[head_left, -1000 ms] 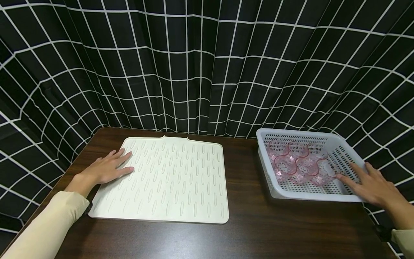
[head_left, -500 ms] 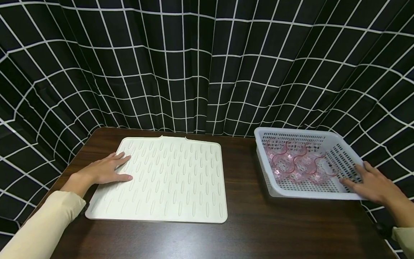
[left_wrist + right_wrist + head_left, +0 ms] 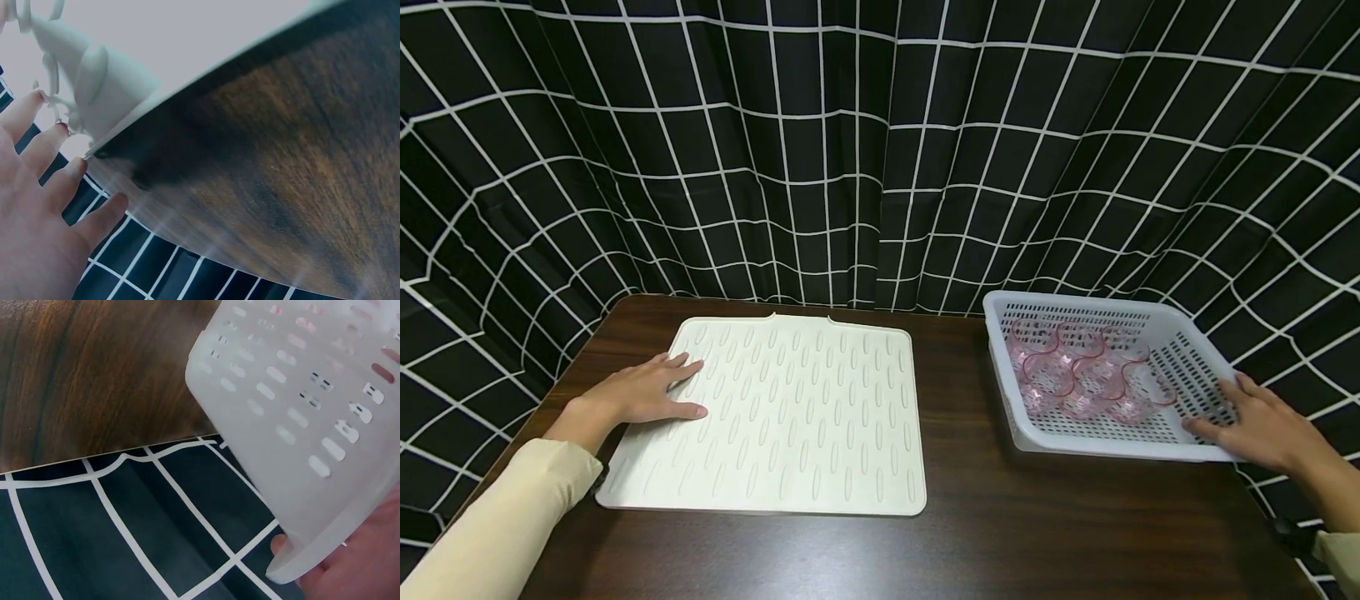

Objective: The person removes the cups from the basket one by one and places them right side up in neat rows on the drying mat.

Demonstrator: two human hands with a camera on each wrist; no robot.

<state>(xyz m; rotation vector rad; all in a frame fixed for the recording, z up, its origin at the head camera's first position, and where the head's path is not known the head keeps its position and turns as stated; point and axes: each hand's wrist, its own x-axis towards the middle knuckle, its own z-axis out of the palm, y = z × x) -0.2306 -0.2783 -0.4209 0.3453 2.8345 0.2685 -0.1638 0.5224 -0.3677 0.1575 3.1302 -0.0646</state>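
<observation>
In the head view, a white ribbed mat (image 3: 790, 417) lies on the left half of the dark wooden table. My left hand (image 3: 636, 396) rests on its left edge with fingers spread. The left wrist view shows this left hand (image 3: 47, 194) beside the raised-looking white edge. To the right, a pale plastic basket (image 3: 1112, 450) holds several clear pink-tinted cups (image 3: 1082, 383). My right hand (image 3: 1262, 429) grips the basket's right front corner, thumb inside. In the right wrist view, a fingertip shows past the rim of the basket (image 3: 262, 425); the other fingers are mostly hidden.
Bare brown tabletop (image 3: 958, 400) separates mat and basket, and more runs along the front. A black curtain (image 3: 820, 150) with a white grid surrounds the table at the back and sides. The basket's right end reaches the table's right edge.
The basket has slid slightly left with my right hand on it. My left hand has shifted a little toward me on the mat. The head view has turned slightly.
</observation>
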